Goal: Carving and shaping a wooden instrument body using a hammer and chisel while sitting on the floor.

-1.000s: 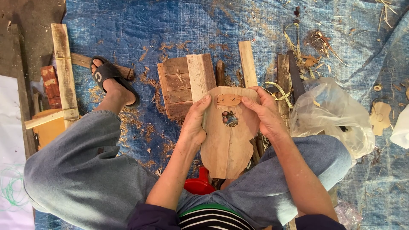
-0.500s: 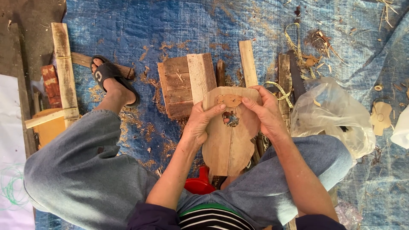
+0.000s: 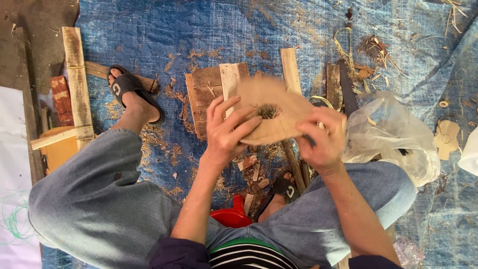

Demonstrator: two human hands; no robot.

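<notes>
I've got the flat, pale-brown carved wooden piece with a hole near its middle [image 3: 271,112] up in front of me, above my knees and over the blue plastic tarp [image 3: 149,30]. It shows blurred, so its exact tilt I can't tell, but the broad face looks turned partly flat to the camera. I'd judge this is the checking-and-turning step: I'm looking the piece over between cuts.

My left hand [image 3: 226,129] is spread fairly wide, fingers fanned across the near face, thumb underneath, gripping the left edge. My right hand [image 3: 323,139] is curled narrow around the right edge; something dark peeks from that fist, maybe a tool handle, too blurred to say. The next move, I reckon, calls for a steady two-handed grip and a clear look at the hole's rim.

Just behind the piece lies a brown slatted wooden block [image 3: 209,94], and beside it a pale wooden stick [image 3: 290,69]. A crumpled clear plastic bag [image 3: 393,134] sits to my right. Wood chips litter the tarp between my black sandals [image 3: 130,89], and a red plastic container [image 3: 231,216] sits near my lap.
</notes>
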